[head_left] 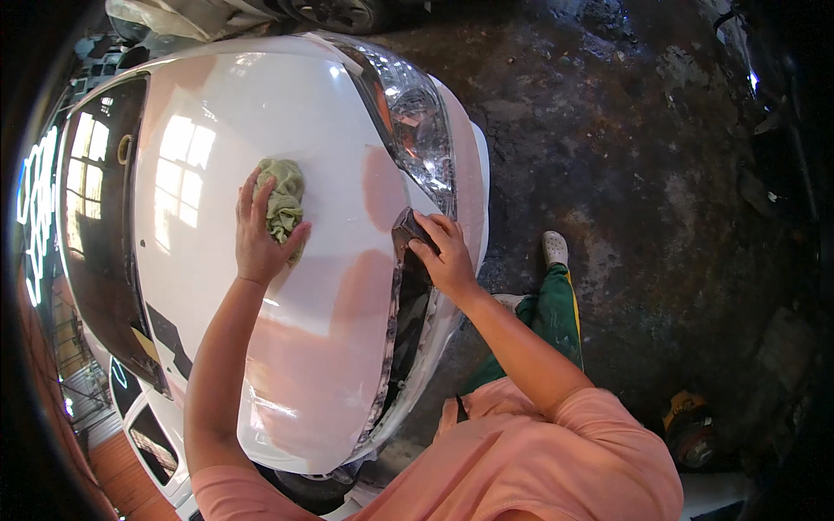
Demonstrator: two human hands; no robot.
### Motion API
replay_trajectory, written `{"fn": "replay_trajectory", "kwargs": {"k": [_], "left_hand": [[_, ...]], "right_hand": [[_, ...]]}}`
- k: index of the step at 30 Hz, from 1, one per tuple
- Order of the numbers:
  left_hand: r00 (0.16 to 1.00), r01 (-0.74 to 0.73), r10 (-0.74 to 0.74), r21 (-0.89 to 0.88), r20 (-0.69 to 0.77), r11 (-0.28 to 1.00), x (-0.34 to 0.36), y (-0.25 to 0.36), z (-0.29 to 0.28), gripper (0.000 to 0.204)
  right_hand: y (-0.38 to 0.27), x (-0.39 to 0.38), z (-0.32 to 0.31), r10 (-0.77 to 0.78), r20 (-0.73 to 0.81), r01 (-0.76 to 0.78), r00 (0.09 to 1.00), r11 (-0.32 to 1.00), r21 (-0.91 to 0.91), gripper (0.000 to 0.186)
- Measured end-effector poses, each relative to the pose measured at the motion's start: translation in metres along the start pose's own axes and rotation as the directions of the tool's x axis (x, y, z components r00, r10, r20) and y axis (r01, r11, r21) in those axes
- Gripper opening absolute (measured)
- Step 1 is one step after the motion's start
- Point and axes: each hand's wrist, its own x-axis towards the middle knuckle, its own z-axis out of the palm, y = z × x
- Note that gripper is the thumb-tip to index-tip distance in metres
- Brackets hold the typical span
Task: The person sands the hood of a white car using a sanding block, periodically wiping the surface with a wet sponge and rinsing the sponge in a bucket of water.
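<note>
A white car hood (287, 113) with several pinkish patches fills the middle of the view. On top of it, my left hand (257, 246) is closed around a crumpled pale green cloth (285, 204), pressing it against the painted surface. My right hand (448, 254) grips a small dark block (407, 229), which looks like a sanding block, at the hood's front edge. That block's underside is hidden. It rests between the clear headlight (419, 130) and a long dark opening (408, 321) in the car's front. One pink patch (383, 188) lies just beyond the block.
The windshield (102, 226) is at the left. Stained dark floor (608, 156) stretches to the right, where my shoe (555, 248) stands beside the bumper (473, 174). A yellow and black object (688, 427) sits at the lower right. Another vehicle's wheel (337, 12) shows at the top.
</note>
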Motion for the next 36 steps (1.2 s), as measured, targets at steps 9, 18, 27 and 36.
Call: {"fn": "replay_trajectory", "kwargs": {"k": [9, 18, 27, 36], "left_hand": [[1.0, -0.012, 0.012, -0.006, 0.001, 1.0, -0.001, -0.001, 0.006, 0.092], [0.999, -0.042, 0.042, -0.012, -0.027, 0.999, 0.011, 0.004, 0.006, 0.09], [0.99, -0.127, 0.126, 0.001, -0.059, 0.992, 0.001, -0.004, 0.002, 0.077], [0.988, -0.148, 0.149, 0.018, -0.035, 0.989, -0.005, -0.011, 0.004, 0.067]], "right_hand": [[-0.025, 0.073, 0.024, -0.17, -0.177, 0.147, 0.969, 0.979, -0.14, 0.048], [-0.033, 0.117, 0.031, -0.323, -0.218, 0.284, 0.921, 0.94, -0.191, 0.042], [-0.054, 0.055, 0.031, -0.266, -0.129, 0.252, 0.955, 0.961, -0.116, 0.044], [-0.043, 0.055, 0.034, -0.275, -0.121, 0.26, 0.954, 0.957, -0.127, 0.045]]}}
